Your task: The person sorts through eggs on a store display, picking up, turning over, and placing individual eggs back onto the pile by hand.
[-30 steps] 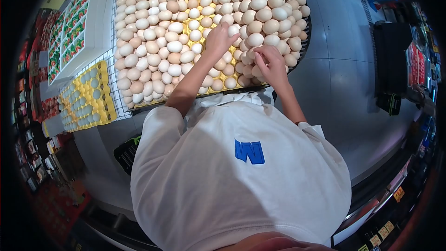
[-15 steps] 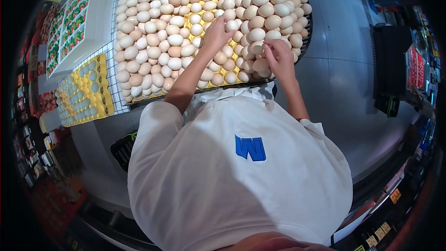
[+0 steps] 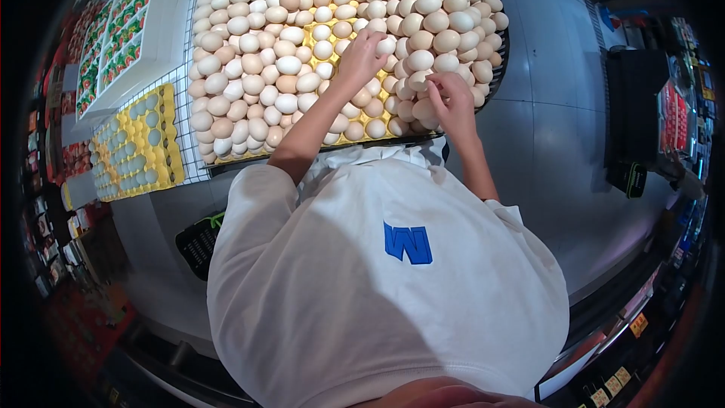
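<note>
My left hand [image 3: 361, 60] reaches over a broad bed of brown and cream eggs, its thumb and fingers closed around a pale egg [image 3: 386, 46]. To its right, my right hand [image 3: 452, 96] has its thumb and fingertips pinched against another egg [image 3: 418, 81] at the edge of the higher pile. Between and below the hands, parts of a yellow egg tray [image 3: 390, 103] show among single eggs. Eggs are stacked more deeply on the right [image 3: 436, 21] than around the exposed tray. The far sides of both held eggs are partly hidden.
A black basket rim [image 3: 499, 68] bounds the eggs on the right. At left, a yellow tray of bluish eggs [image 3: 168, 136] rests on a white wire grid [image 3: 183, 106], below a white box of green-and-red packs [image 3: 143, 49]. A black basket [image 3: 198, 245] stands low left.
My left hand has shifted slightly right with the pale egg between its fingers. My right hand stays nearly in place at its egg. The whole view has shifted a little.
</note>
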Action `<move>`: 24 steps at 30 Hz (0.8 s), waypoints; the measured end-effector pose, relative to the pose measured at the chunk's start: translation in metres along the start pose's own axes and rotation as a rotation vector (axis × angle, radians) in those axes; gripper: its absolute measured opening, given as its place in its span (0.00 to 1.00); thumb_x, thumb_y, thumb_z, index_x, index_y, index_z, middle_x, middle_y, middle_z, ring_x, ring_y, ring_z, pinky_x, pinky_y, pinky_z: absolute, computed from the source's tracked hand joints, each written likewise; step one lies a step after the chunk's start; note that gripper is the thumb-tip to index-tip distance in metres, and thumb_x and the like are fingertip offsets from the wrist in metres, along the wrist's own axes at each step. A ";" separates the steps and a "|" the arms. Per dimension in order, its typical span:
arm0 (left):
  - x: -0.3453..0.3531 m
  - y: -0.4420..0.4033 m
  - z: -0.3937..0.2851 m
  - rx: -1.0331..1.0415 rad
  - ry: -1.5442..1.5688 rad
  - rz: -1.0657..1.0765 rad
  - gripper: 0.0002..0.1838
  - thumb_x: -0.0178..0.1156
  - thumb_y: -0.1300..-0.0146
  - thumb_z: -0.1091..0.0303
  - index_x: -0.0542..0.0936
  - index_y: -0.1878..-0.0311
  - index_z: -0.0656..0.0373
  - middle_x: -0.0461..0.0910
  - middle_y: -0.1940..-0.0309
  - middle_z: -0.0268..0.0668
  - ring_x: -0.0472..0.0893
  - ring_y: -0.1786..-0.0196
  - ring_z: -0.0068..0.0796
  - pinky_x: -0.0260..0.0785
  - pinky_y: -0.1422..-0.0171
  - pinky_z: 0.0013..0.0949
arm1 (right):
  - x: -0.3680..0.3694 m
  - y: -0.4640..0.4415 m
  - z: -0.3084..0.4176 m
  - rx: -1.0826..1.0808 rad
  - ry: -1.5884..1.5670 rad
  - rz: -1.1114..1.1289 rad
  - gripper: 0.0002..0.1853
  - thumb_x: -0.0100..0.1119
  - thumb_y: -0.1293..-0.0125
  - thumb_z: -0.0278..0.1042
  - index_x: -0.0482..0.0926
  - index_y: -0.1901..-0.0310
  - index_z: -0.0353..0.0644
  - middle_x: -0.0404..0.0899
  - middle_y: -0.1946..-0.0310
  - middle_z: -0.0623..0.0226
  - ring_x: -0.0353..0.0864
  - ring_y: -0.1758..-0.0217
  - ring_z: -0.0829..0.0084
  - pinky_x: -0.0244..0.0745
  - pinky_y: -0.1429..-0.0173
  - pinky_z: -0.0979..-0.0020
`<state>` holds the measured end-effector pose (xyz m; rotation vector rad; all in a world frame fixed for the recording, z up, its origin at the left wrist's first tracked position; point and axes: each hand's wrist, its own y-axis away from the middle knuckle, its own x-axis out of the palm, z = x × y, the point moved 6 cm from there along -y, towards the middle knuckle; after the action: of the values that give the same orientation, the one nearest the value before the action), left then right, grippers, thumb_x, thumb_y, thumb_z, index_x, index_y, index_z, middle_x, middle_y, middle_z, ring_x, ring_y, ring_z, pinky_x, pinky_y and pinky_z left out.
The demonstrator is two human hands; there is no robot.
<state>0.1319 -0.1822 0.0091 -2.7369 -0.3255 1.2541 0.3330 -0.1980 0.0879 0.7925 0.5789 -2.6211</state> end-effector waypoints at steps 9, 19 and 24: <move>0.000 -0.001 0.008 -0.078 0.086 0.034 0.21 0.68 0.46 0.65 0.77 0.48 0.58 0.75 0.54 0.46 0.79 0.52 0.46 0.73 0.48 0.43 | 0.002 0.002 -0.002 -0.014 -0.024 -0.031 0.04 0.61 0.39 0.27 0.79 0.64 0.36 0.77 0.70 0.59 0.75 0.68 0.61 0.70 0.63 0.64; 0.004 0.004 0.013 -0.073 0.053 -0.010 0.23 0.67 0.45 0.63 0.76 0.46 0.57 0.75 0.53 0.45 0.79 0.52 0.45 0.73 0.48 0.43 | 0.007 0.002 0.000 -0.015 -0.016 0.007 0.04 0.61 0.39 0.26 0.79 0.64 0.36 0.77 0.71 0.59 0.75 0.67 0.60 0.70 0.62 0.63; -0.002 0.008 0.016 -0.082 0.083 -0.023 0.23 0.67 0.44 0.63 0.76 0.46 0.58 0.76 0.52 0.44 0.79 0.52 0.42 0.73 0.47 0.41 | 0.010 0.002 0.003 -0.055 -0.021 -0.004 0.04 0.61 0.39 0.26 0.79 0.64 0.36 0.77 0.70 0.58 0.76 0.67 0.60 0.71 0.61 0.63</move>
<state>0.1194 -0.1905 -0.0011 -2.8354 -0.4084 1.1425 0.3246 -0.2032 0.0841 0.7468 0.6446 -2.6015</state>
